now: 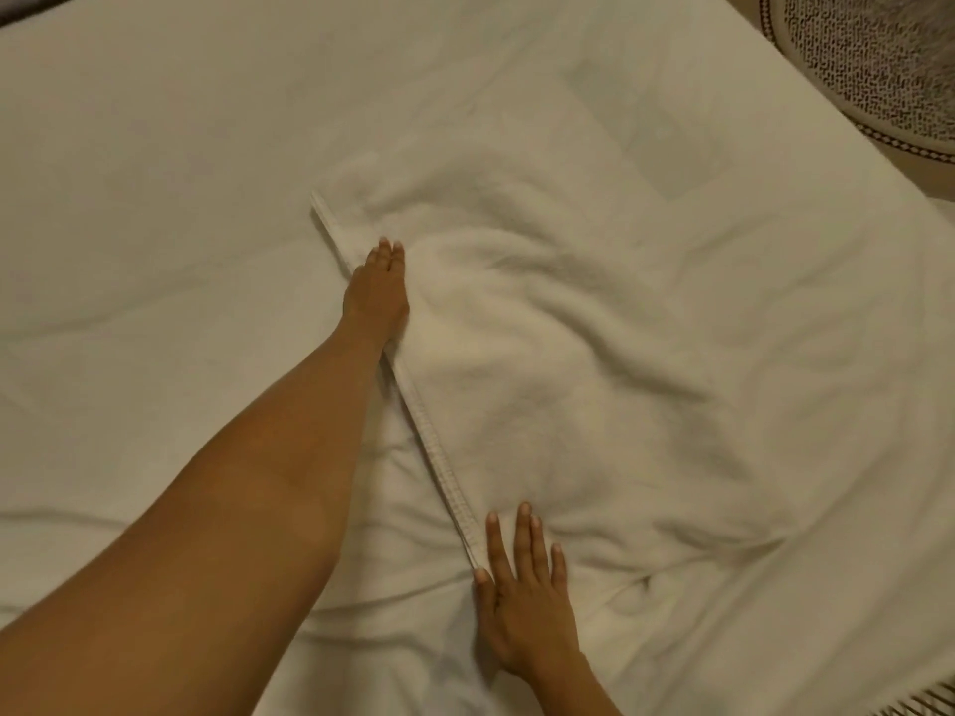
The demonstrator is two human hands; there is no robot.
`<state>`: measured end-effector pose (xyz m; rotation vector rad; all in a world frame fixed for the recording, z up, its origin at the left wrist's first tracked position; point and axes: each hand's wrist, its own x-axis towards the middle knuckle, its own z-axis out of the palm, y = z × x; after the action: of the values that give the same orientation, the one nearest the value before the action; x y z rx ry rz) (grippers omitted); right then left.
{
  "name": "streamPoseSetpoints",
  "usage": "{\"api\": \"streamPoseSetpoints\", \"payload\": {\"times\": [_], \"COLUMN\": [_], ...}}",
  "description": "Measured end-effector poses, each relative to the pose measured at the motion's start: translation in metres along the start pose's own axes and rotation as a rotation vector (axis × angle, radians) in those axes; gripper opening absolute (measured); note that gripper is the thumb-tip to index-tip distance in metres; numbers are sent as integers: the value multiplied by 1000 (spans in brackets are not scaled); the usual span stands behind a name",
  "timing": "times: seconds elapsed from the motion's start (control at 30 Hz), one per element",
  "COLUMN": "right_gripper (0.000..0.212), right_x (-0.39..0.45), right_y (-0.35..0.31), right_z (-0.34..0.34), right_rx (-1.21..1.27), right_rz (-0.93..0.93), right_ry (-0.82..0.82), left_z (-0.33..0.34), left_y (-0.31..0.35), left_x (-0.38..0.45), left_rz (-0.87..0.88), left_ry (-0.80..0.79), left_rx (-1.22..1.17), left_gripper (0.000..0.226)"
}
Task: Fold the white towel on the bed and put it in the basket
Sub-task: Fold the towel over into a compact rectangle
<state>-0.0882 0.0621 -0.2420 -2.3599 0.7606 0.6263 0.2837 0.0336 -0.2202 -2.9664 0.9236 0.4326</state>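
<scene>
The white towel (pixel 522 354) lies rumpled on the bed (pixel 155 173), with its hemmed edge running diagonally from upper left to lower middle. My left hand (pixel 377 286) rests flat on the far part of that edge, fingers together and stretched out. My right hand (pixel 522 591) presses flat on the towel's near corner, fingers spread, thumb at the hem's end. Neither hand grips the cloth. The woven basket (pixel 873 64) stands on the floor at the top right, beyond the bed's corner, only partly in view.
A white sheet covers the whole bed, with wrinkles near my arms. The bed's right edge runs diagonally from top middle to right. A fringed trim (pixel 925 707) shows at the bottom right corner.
</scene>
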Motion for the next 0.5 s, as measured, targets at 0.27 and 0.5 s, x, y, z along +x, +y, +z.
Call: {"api": "streamPoseSetpoints", "payload": {"times": [0.27, 0.5], "right_gripper": [54, 53], "right_x": [10, 10], "right_y": [0, 13], "right_z": [-34, -50], "right_rx": [-1, -71], "right_rz": [-61, -175], "right_ry": [-238, -251], "left_z": [16, 14], "left_y": [33, 42], "left_x": [-67, -99], "left_rz": [18, -14], "left_ry": [-116, -193], "left_rx": [-45, 45], "left_gripper": [57, 57]}}
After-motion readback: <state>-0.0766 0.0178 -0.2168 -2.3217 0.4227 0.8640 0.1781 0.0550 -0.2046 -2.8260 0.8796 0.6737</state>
